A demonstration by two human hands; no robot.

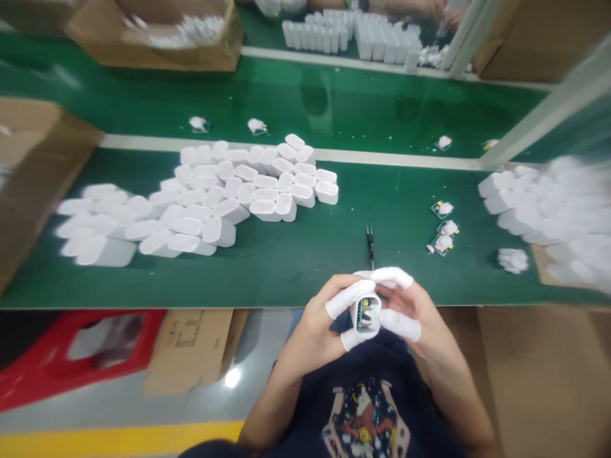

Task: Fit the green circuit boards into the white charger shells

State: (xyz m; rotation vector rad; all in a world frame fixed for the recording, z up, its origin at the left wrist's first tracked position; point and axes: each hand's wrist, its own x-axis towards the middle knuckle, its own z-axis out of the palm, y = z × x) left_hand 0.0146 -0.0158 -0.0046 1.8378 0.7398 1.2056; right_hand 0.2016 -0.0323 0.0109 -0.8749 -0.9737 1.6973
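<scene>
Left hand: (312, 331) fingers, sheathed in white finger cots (350, 298), curl narrowly around the casing, pinching it from the side.
Right hand: (411, 312) fingers (400, 326) also close narrowly around the casing from the opposite side, with 1 cotted fingertip (391, 277) across its far end.
Held item: a white plastic casing (367, 315) sits between both hands, just above the person's lap, with a green circuit board (366, 315) visible in its opening.
Handling: a firm pinch on the outer walls seems best, keeping the opening in view and the cots off the board.
Nearest tool: black-handled tweezers (370, 247) lie on the green bench (286, 280), just beyond the hands.
Bench items: a large cluster of white casings (238, 191) stands to the left, and 3 small boards with white tufts (443, 226) lie to the right.
Below bench: a red plastic crate (81, 356) and flattened cardboard (188, 350) lie on the floor.
Writing: no brand is readable; the cardboard's print (188, 337) is too blurred to read.
</scene>
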